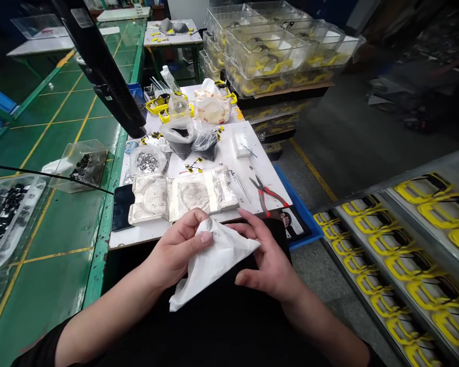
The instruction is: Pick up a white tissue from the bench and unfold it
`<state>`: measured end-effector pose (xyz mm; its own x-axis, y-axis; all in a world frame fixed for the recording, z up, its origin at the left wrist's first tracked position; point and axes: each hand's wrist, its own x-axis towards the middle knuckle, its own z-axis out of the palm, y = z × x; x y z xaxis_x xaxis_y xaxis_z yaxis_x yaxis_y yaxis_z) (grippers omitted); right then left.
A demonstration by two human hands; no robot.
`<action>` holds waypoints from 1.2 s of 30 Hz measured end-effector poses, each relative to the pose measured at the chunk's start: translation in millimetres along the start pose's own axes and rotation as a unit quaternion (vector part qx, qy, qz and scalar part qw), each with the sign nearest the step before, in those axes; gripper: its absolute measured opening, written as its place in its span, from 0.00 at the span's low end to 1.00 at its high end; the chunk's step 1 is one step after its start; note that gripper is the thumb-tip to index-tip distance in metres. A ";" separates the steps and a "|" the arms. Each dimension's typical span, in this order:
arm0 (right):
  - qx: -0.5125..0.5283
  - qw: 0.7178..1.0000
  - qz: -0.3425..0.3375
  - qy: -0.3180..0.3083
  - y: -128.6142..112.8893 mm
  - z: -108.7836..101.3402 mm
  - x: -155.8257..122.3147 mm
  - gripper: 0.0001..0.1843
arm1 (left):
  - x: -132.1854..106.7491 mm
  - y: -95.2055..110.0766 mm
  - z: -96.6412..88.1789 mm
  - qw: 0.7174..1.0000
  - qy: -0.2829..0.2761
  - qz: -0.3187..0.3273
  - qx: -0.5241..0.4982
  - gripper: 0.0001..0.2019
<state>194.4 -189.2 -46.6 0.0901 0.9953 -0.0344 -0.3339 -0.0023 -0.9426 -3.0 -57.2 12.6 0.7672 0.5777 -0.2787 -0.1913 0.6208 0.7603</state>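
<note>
My left hand (pixel 178 250) pinches a crumpled white cloth or paper wipe (pixel 218 257) between thumb and fingers, above my lap. On the cloth's other side is my right hand (pixel 271 267), its thumb and fingers spread apart; some fingertips are hidden behind the cloth. Just beyond lies a worn, pale moulded fixture (pixel 191 194) with hollows. To its right are tweezers (pixel 241 186) and red-handled pliers (pixel 266 193). Small wired yellow-and-black parts (pixel 193 165) lie behind the fixture, near a bag of shiny metal pieces (pixel 148 162) and bags of dark parts (pixel 181 138).
A black electric screwdriver (pixel 107 81) hangs over the table's left side, above a dark tablet (pixel 123 208). Bins of black parts (pixel 86 168) stand on the green conveyor (pixel 71 224). Stacked clear trays (pixel 275 46) and racks of yellow frames (pixel 401 260) flank the right.
</note>
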 end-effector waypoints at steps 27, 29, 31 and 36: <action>-0.053 0.952 -0.114 0.279 -13.9 -28.3 -52.2 0.15 | 25.2 -27.5 -17.8 0.903 -0.123 0.145 0.385 0.30; -0.055 0.948 -0.116 0.292 -15.0 -31.5 -54.2 0.14 | 36.2 -30.4 -8.0 0.921 -0.146 0.106 0.344 0.11; -0.075 0.943 -0.111 0.306 -17.0 -35.3 -57.7 0.14 | 42.2 -31.5 -1.1 0.944 -0.143 0.080 0.286 0.09; -0.251 0.919 -0.053 0.300 -32.2 -41.2 -63.5 0.18 | 33.4 -19.4 10.0 0.969 -0.106 0.054 0.216 0.13</action>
<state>238.0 -256.4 -27.7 0.6481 0.7609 0.0307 0.1675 -0.1030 -0.9805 32.5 -55.3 -5.6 0.8745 0.4762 -0.0921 -0.0383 0.2571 0.9656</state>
